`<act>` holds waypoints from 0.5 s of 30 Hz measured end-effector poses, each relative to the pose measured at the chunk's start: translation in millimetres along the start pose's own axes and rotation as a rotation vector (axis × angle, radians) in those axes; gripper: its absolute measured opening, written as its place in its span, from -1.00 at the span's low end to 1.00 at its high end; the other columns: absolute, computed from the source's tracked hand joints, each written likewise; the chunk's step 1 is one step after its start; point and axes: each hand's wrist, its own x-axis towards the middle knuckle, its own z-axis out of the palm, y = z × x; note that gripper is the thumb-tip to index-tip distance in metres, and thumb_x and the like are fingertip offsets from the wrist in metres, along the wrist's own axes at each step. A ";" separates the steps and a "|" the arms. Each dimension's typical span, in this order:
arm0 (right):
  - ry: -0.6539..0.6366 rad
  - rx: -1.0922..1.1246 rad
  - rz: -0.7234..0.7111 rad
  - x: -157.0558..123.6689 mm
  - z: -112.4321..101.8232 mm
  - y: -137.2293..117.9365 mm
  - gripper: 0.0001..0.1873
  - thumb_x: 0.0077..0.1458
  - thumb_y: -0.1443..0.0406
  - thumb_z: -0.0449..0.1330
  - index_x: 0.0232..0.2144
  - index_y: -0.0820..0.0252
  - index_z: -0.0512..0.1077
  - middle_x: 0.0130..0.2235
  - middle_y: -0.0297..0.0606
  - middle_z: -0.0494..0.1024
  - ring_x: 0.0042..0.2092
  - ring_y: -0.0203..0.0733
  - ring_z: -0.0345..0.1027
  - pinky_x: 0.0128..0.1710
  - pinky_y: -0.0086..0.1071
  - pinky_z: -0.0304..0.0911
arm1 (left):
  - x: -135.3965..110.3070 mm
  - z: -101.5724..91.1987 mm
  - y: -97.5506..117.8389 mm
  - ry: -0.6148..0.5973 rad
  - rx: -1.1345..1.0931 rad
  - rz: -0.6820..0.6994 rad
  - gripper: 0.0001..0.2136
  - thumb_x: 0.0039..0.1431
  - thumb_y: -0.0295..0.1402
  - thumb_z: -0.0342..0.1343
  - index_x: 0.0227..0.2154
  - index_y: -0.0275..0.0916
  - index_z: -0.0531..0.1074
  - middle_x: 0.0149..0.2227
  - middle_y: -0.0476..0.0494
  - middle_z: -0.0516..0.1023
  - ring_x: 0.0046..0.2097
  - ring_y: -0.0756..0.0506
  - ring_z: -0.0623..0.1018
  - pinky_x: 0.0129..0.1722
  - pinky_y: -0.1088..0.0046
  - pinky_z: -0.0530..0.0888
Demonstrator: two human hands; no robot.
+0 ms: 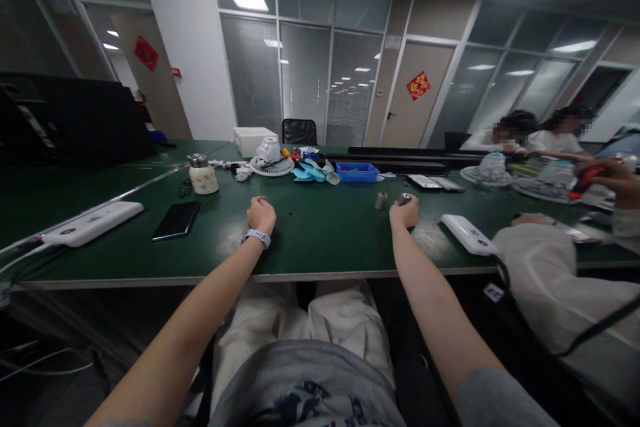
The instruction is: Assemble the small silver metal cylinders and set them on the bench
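Note:
My left hand (261, 215), with a pale watch on its wrist, rests on the green table with its fingers curled inward. What lies inside those fingers, if anything, is hidden. Over on the right, my right hand (406, 212) is closed around a small metal cylinder (405, 197), whose top shows above the fingers. A similar metal cylinder (381, 200) stands upright on the table just left of that hand, apart from it. Between my hands, nearer the left one, lies a tiny dark piece (290, 213).
A black phone (175, 221), a white power strip (95, 223) and a patterned bottle (203, 177) are on the left. Behind are a fan grille (273, 167), blue blades (311, 172) and a blue tray (357, 173). Another power strip (467, 235) and a co-worker's sleeve (540, 253) are at right.

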 end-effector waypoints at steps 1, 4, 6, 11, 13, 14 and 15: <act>-0.020 -0.004 0.019 -0.3 -0.4 -0.1 -0.54 -0.01 0.27 0.20 -0.01 0.10 0.30 -0.09 -0.06 0.48 -0.09 0.02 0.41 -0.16 -0.19 0.23 | 0.5 0.1 0.0 -0.001 -0.009 -0.011 -0.67 0.27 -0.36 -0.22 -0.07 -0.16 0.42 -0.14 -0.26 0.55 -0.08 -0.22 0.49 -0.14 0.29 0.37; -0.075 -0.028 0.041 -2.4 -3.5 -1.1 -0.55 -0.02 0.28 0.22 -0.02 0.09 0.31 -0.08 -0.05 0.48 -0.07 0.02 0.41 -0.12 -0.16 0.22 | 0.7 0.8 -0.5 -0.005 -0.023 -0.012 -0.69 0.25 -0.36 -0.21 -0.11 -0.16 0.42 -0.15 -0.24 0.55 -0.10 -0.21 0.51 -0.16 0.30 0.37; -0.104 -0.043 0.027 -4.3 -6.0 -1.8 -0.55 0.00 0.29 0.21 -0.02 0.09 0.30 -0.06 -0.04 0.46 -0.04 0.03 0.39 -0.08 -0.13 0.20 | 0.2 1.0 -0.6 -0.002 -0.029 -0.007 -0.69 0.25 -0.36 -0.20 -0.12 -0.16 0.42 -0.16 -0.24 0.55 -0.10 -0.22 0.51 -0.16 0.30 0.37; -0.111 -0.029 0.030 -7.4 -14.2 -6.1 -0.44 0.01 0.29 0.19 0.09 0.16 0.21 0.02 0.06 0.38 0.06 0.10 0.29 0.00 -0.04 0.15 | -2.4 -1.1 1.3 -0.036 -0.028 0.020 -0.71 0.23 -0.36 -0.18 -0.16 -0.16 0.44 -0.16 -0.23 0.56 -0.08 -0.22 0.51 -0.14 0.29 0.37; -0.025 0.027 -0.031 -11.8 -21.0 -15.4 -0.39 0.08 0.25 0.12 0.17 0.22 0.11 0.10 0.15 0.28 0.13 0.14 0.19 0.03 0.00 0.11 | -3.2 -1.8 2.3 -0.050 -0.025 0.018 -0.71 0.23 -0.36 -0.17 -0.18 -0.15 0.45 -0.15 -0.23 0.56 -0.08 -0.23 0.51 -0.13 0.29 0.37; 0.009 0.070 -0.102 -16.8 -25.1 -23.0 -0.41 0.14 0.24 0.05 0.20 0.25 0.07 0.14 0.18 0.23 0.17 0.14 0.13 0.05 0.02 0.08 | -3.3 -1.7 2.5 -0.053 -0.023 0.015 -0.71 0.22 -0.36 -0.17 -0.18 -0.14 0.45 -0.15 -0.23 0.56 -0.08 -0.23 0.51 -0.13 0.28 0.37; 0.018 0.119 -0.203 -24.5 -29.5 -32.5 -0.44 0.19 0.23 -0.02 0.21 0.25 0.06 0.16 0.18 0.19 0.21 0.12 0.07 0.07 0.03 0.06 | -3.2 -1.5 2.5 -0.052 -0.022 0.011 -0.71 0.22 -0.36 -0.17 -0.18 -0.14 0.45 -0.15 -0.23 0.56 -0.08 -0.23 0.51 -0.14 0.28 0.37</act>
